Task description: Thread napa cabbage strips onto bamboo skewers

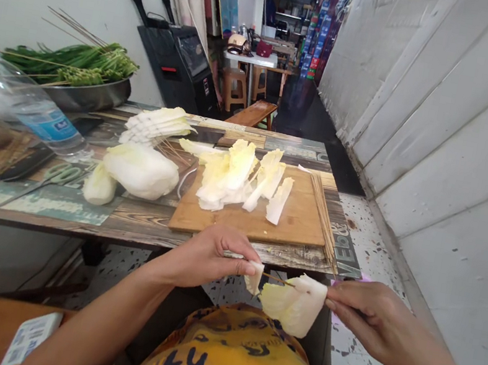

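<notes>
My left hand (pixel 212 255) pinches a small pale cabbage piece (pixel 254 277) just below the table's front edge. My right hand (pixel 371 318) grips a thin wooden skewer (pixel 276 279) with a folded cabbage leaf (pixel 293 304) threaded on it; the skewer tip points left toward the small piece. Both hands hover over my lap, in front of a wooden cutting board (pixel 293 223) carrying several cut cabbage strips (pixel 236 175). A bundle of bare skewers (pixel 323 218) lies along the board's right edge.
Left of the board lie cabbage chunks (pixel 139 170), a stack of leaves (pixel 157 123), scissors (pixel 59 174), a plastic water bottle (pixel 35 108) and a metal bowl of skewered greens (pixel 83 75). A white wall runs along the right; a corridor with stools lies beyond the table.
</notes>
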Demonstrator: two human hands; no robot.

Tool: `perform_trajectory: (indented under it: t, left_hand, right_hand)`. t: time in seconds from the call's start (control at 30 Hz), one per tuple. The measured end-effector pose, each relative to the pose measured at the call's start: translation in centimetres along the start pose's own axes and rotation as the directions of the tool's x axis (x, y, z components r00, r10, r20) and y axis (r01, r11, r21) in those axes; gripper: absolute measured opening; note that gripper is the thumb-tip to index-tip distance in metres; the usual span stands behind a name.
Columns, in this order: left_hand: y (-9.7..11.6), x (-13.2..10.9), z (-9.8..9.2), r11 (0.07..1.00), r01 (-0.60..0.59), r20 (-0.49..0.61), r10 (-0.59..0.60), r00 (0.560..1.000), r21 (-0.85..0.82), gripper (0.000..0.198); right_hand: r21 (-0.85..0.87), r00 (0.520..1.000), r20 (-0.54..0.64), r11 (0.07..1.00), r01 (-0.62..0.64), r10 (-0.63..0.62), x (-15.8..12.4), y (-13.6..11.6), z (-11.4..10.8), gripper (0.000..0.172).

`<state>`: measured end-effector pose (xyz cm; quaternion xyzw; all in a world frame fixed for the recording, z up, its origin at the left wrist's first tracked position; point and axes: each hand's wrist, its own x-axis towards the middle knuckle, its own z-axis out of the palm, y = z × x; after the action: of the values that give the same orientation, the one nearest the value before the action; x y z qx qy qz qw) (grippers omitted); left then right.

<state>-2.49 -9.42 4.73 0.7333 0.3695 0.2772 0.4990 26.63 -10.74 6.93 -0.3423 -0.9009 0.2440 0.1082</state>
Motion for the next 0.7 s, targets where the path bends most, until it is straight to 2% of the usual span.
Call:
perform_trajectory:
  t: [0.17, 0.4, 0.7]
  left_hand:
    - [0.33, 0.13, 0.17, 0.998, -0.026, -0.005, 0.026, 1.000, 0.051, 0.020]
    - [0.49, 0.30, 0.50, 0.997, -0.039, 0.012, 0.038, 0.999, 0.066, 0.025]
    - [0.09, 0.23, 0.93, 0.991, -0.023, -0.021, 0.026, 0.999, 0.133, 0.021]
  right_hand:
    - [-0.035, 0.999, 0.030, 0.999, -0.014, 0.015, 0.05, -0.23, -0.11, 0.026]
    - [-0.053, 1.000, -0.025, 0.999, 0.005, -0.006, 0.45, -0.12, 0.05, 0.032]
    - [-0.068, 0.999, -0.026, 0.997, -0.020, 0.018, 0.63, -0.07, 0.73, 0.030]
